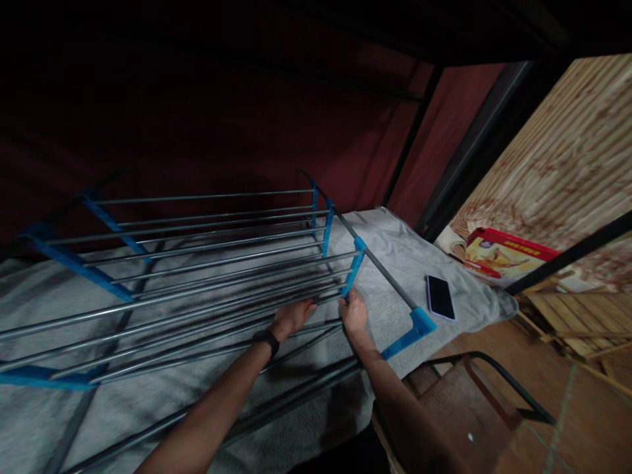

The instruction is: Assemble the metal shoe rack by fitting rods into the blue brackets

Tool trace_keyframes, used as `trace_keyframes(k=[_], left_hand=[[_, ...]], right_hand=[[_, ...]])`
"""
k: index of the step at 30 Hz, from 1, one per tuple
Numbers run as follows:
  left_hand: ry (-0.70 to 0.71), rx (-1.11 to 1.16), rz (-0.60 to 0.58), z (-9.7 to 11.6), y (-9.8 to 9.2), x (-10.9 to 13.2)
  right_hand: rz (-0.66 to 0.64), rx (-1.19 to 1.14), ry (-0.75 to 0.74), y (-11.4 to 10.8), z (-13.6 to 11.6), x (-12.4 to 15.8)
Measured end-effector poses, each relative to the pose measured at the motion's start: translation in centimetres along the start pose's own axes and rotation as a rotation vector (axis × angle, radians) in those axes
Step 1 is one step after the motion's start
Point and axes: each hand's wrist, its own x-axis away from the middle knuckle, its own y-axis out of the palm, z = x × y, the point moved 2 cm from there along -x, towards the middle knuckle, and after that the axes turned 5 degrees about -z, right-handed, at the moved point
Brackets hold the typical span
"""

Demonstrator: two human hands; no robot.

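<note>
A rack of grey metal rods with blue plastic brackets lies across a grey cloth. My left hand, with a dark band at the wrist, is closed around a lower rod near its right end. Just to the right, my right hand grips the lower end of a blue bracket, where the rod ends meet it; its fingertips are partly hidden. Loose-looking rods lie below both hands, partly behind my forearms. A blue corner piece sits on the side bar to the right of my right hand.
A phone lies on the grey cloth at the right. Beyond the cloth's edge are a red and yellow box and wooden slats. A metal-framed chair stands at lower right. Dark posts and a dark red wall rise behind.
</note>
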Motion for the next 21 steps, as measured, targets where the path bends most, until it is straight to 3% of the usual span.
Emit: trace_keyframes(k=[11,21], left_hand=[[0.039,0.024,-0.008,0.2,-0.6,-0.1],[-0.032,-0.071,0.132,1.1,0.1,2.4]], right_hand=[[0.016,0.034,0.002,0.3,0.1,0.0],[-0.001,0.066,-0.034,-0.3,0.7,0.5]])
